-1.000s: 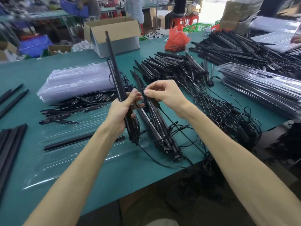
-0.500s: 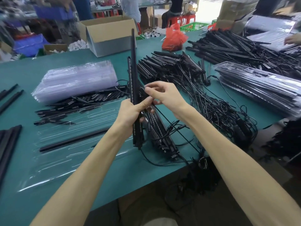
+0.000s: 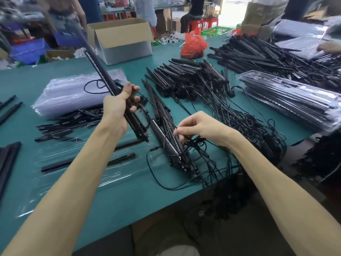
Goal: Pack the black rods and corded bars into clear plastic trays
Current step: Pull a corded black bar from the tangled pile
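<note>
**While Gripping One Bar, Pinching a Cord**

While clutching a corded bar point(image 3: 103, 71) in the left hand point(image 3: 118, 109), with fingers and thumb curled tight round its lower half, tilting it so the far end leans up and away to the left and the near end dips toward the green table point(image 3: 129, 196). Now over to the right hand point(image 3: 199, 128): pinching a thin black cord point(image 3: 156, 109) between thumb and fingertips, drawn in a line up toward that raised bar. Hovering right over a loose bundle of corded bars point(image 3: 166, 143), with tangled leads spilling off the near edge.

Under the left forearm, a clear tray point(image 3: 129, 174) flat on the table, with black rods point(image 3: 55, 168) lying in it. Just beyond the left hand, a stack of clear trays point(image 3: 70, 93), with short black pieces point(image 3: 73, 121) scattered along its near side. Beyond the right hand, a big heap of bars point(image 3: 193, 76). Well off to the right of it, filled trays point(image 3: 287, 100) piled up. Farther back, a cardboard box point(image 3: 121, 39) and a red bag point(image 3: 193, 45).
</note>
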`<act>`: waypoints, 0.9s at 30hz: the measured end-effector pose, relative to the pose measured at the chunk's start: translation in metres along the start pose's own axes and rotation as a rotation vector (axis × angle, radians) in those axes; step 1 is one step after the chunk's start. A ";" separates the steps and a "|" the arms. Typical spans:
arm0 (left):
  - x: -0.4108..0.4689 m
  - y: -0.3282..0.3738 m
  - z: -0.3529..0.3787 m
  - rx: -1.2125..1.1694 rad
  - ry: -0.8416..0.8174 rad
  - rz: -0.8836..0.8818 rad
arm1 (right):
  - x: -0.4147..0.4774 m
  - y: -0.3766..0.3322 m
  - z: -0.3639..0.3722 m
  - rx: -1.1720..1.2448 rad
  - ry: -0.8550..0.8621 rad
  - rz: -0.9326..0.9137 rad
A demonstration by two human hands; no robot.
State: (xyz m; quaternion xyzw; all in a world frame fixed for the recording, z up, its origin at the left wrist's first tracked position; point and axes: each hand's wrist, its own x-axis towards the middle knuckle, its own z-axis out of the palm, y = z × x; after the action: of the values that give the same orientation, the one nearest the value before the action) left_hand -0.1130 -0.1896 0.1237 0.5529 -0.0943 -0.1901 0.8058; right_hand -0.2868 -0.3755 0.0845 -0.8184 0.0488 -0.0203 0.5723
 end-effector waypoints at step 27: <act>-0.019 -0.041 -0.006 0.222 -0.279 -0.097 | 0.063 -0.060 0.017 -0.332 0.252 -0.247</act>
State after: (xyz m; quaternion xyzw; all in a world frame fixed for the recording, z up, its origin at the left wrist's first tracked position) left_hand -0.1367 -0.1898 0.0847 0.6107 -0.1988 -0.2921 0.7086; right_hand -0.2194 -0.3459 0.1332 -0.8920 0.0222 -0.1840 0.4123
